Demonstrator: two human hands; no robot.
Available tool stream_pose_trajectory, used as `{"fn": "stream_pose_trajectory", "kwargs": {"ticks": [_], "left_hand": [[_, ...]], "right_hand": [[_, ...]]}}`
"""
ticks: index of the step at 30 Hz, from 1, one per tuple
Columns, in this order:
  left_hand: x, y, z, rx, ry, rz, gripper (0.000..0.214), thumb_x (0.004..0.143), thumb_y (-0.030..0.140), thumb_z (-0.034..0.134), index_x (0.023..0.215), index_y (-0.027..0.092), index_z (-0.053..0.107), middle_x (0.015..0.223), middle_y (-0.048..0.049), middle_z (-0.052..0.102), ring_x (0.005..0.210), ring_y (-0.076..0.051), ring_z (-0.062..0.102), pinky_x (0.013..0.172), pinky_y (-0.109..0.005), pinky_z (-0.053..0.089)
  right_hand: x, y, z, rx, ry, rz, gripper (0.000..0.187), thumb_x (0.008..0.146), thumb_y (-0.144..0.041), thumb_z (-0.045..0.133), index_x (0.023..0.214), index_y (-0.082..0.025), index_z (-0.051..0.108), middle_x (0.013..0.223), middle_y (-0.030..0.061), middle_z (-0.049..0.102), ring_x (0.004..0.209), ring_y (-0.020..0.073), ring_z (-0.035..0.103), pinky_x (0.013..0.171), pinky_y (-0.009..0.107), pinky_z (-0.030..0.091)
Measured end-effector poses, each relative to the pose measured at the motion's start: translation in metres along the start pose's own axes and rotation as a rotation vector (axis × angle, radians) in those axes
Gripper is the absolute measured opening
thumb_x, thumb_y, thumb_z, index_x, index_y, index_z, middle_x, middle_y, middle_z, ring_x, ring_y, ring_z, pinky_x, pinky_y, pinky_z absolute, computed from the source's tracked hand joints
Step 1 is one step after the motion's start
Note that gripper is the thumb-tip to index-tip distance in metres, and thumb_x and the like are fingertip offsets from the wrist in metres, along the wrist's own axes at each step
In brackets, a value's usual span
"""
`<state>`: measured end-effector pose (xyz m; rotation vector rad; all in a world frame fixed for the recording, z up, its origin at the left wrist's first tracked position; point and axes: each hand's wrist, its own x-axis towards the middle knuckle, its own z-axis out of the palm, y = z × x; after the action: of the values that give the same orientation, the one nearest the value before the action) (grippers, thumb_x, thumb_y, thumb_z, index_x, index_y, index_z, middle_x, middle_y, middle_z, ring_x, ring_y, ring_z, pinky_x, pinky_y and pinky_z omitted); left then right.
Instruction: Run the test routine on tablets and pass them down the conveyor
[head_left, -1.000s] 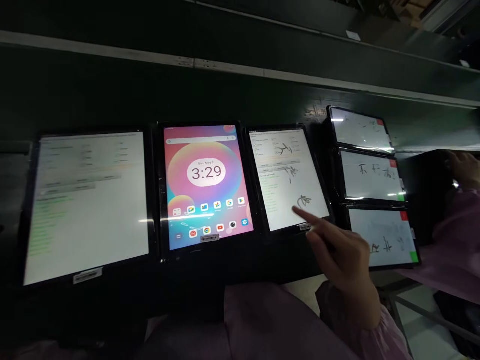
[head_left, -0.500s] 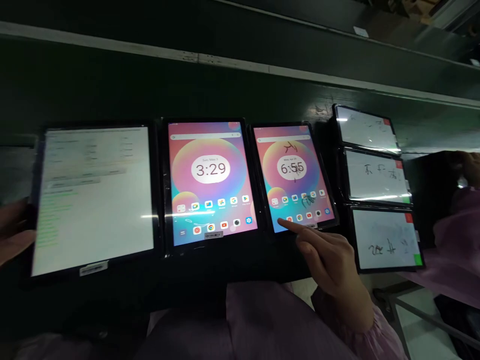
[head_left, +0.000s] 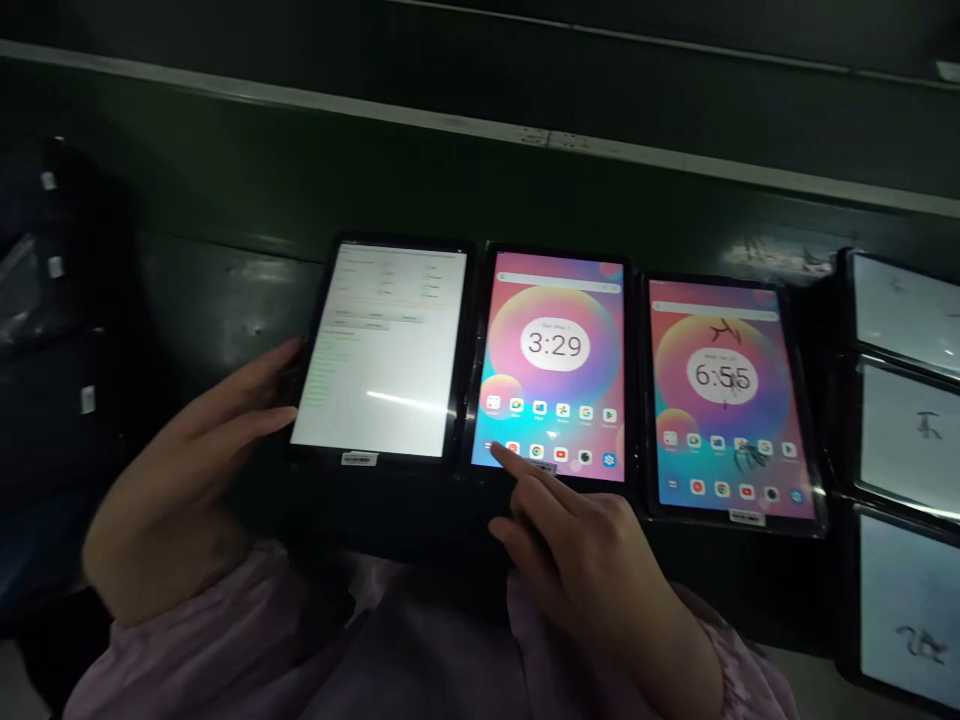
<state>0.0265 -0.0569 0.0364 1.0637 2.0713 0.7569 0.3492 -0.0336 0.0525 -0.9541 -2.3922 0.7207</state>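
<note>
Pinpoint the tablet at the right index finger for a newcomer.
On the dark green bench, find the right hand. Its index finger is at the lower left of a colourful tablet. That clock reads 3:29; the right tablet reads 6:55, the left tablet is mostly white.

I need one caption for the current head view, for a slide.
Left hand beside a white-screen tablet, right hand pointing at the tablet showing 3:29.

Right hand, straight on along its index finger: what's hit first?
Probably the tablet showing 3:29, at the lower left of its screen; the right hand may be touching it, depth unclear.
</note>
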Motion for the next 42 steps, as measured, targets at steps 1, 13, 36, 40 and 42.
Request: {"fn": "stream_pose_trajectory", "kwargs": {"ticks": [1, 13, 36, 40, 42], "left_hand": [[-0.001, 0.001, -0.001, -0.039, -0.021, -0.056, 0.140, 0.047, 0.101, 0.070, 0.161, 0.024, 0.045, 0.165, -0.0086, 0.048, 0.151, -0.041, 0.047, 0.119, -0.050, 0.053], [0.003, 0.020, 0.015, 0.237, 0.020, -0.176, 0.134, 0.063, 0.079, 0.068, 0.170, 0.013, 0.021, 0.179, -0.0102, 0.016, 0.160, -0.047, 0.029, 0.121, -0.062, 0.045], [-0.005, -0.004, -0.006, -0.098, 0.061, -0.143, 0.132, 0.033, 0.097, 0.081, 0.143, 0.027, 0.065, 0.157, -0.0042, 0.059, 0.152, -0.044, 0.044, 0.114, -0.055, 0.054], [0.000, -0.012, -0.003, -0.110, 0.077, -0.135, 0.131, 0.032, 0.095, 0.083, 0.141, 0.024, 0.067, 0.158, -0.0040, 0.058, 0.155, -0.047, 0.039, 0.108, -0.055, 0.059], [0.001, -0.015, -0.002, -0.134, 0.076, -0.115, 0.127, 0.035, 0.093, 0.084, 0.141, 0.024, 0.068, 0.158, -0.0027, 0.058, 0.155, -0.047, 0.038, 0.107, -0.053, 0.060]], "right_hand": [[0.000, 0.000, -0.002, 0.018, -0.003, 0.000, 0.049, 0.118, -0.036, 0.037, 0.079, -0.018, 0.061, 0.126, 0.0143, 0.078, 0.052, 0.0096, 0.067, 0.042, 0.029, 0.043], [-0.007, -0.009, -0.008, 0.042, 0.035, 0.025, 0.044, 0.112, -0.022, 0.041, 0.070, -0.020, 0.052, 0.121, 0.0130, 0.079, 0.040, 0.0055, 0.051, 0.041, 0.026, 0.043], [-0.027, 0.008, -0.022, 0.022, 0.188, 0.028, 0.031, 0.110, -0.017, 0.045, 0.079, -0.022, 0.050, 0.123, 0.0105, 0.079, 0.043, 0.0053, 0.053, 0.044, 0.025, 0.044], [-0.024, 0.006, -0.025, 0.004, 0.149, 0.060, 0.033, 0.112, -0.021, 0.046, 0.080, -0.021, 0.052, 0.126, 0.0118, 0.078, 0.043, 0.0038, 0.052, 0.045, 0.023, 0.045], [-0.017, 0.000, -0.018, 0.012, 0.064, 0.058, 0.035, 0.114, -0.025, 0.046, 0.080, -0.020, 0.054, 0.132, 0.0134, 0.076, 0.046, 0.0043, 0.055, 0.046, 0.024, 0.046]]}}
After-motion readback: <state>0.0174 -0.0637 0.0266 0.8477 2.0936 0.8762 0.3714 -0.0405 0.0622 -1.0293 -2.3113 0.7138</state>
